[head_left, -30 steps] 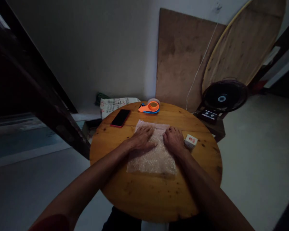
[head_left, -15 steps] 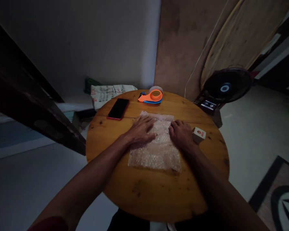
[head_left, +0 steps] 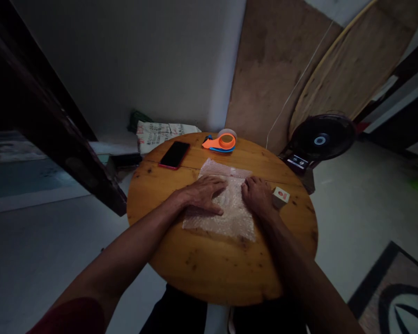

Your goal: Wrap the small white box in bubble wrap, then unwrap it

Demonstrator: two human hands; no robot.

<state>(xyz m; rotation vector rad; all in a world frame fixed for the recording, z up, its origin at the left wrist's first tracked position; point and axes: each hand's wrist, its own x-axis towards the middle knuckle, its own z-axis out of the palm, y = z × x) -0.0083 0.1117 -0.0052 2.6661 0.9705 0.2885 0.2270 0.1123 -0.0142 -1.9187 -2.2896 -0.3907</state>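
A sheet of bubble wrap (head_left: pixel 230 221) lies spread on the round wooden table (head_left: pixel 209 273). My left hand (head_left: pixel 206 192) rests flat on its left side, thumb and fingers apart, holding nothing. On the sheet's right edge lies my right hand (head_left: pixel 257 194), its fingers curled down onto the plastic; whether they pinch the edge is hard to make out. Just right of that hand stands a small white-topped box (head_left: pixel 280 196). Beyond the sheet is an orange and blue tape dispenser (head_left: pixel 220 142) with a roll in it.
A phone with a red edge (head_left: pixel 174 155) lies at the table's back left. Behind the table is a printed sack (head_left: pixel 163 133) by the wall. A dark fan (head_left: pixel 321 139) stands at the right. A dark wooden post (head_left: pixel 73 153) rises on the left.
My left hand has slid nearer to me over the bubble wrap, uncovering more of its far left corner. My right hand stays at the right edge. The view has shifted slightly.
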